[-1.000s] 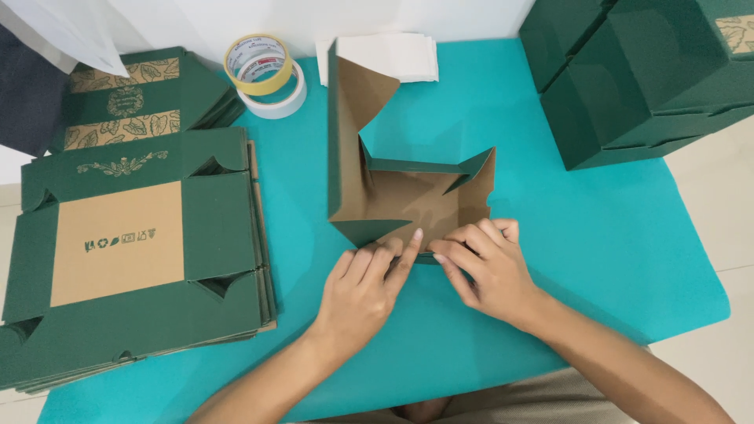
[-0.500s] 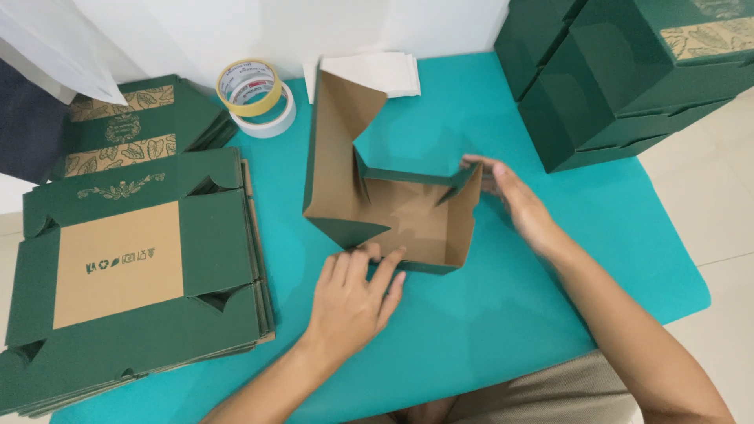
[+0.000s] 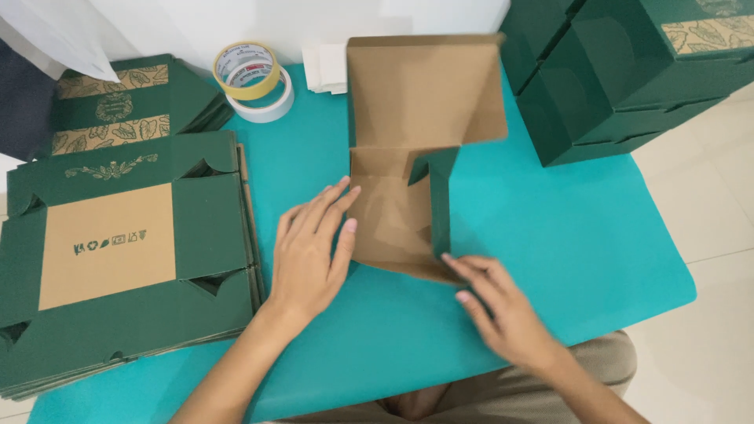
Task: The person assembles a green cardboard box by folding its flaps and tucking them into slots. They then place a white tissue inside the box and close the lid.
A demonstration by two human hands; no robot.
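A half-folded cardboard box (image 3: 408,149), green outside and brown inside, lies on the teal table mat (image 3: 550,235) with its lid flap raised toward the wall. My left hand (image 3: 310,247) lies flat against the box's left side, fingers spread and touching the brown panel. At the near right corner of the box, the fingertips of my right hand (image 3: 499,310) touch its front edge. One green side wall stands upright inside the box. Neither hand grips anything.
A stack of flat green box blanks (image 3: 118,259) lies at the left, more behind it (image 3: 118,102). Two tape rolls (image 3: 253,78) sit at the back. Assembled green boxes (image 3: 628,71) are stacked at the right rear. White paper (image 3: 323,67) lies by the wall.
The box has been turned so its lid flap points away from me. My right hand came from the box's far right side to its near right corner; my left moved to the left side.
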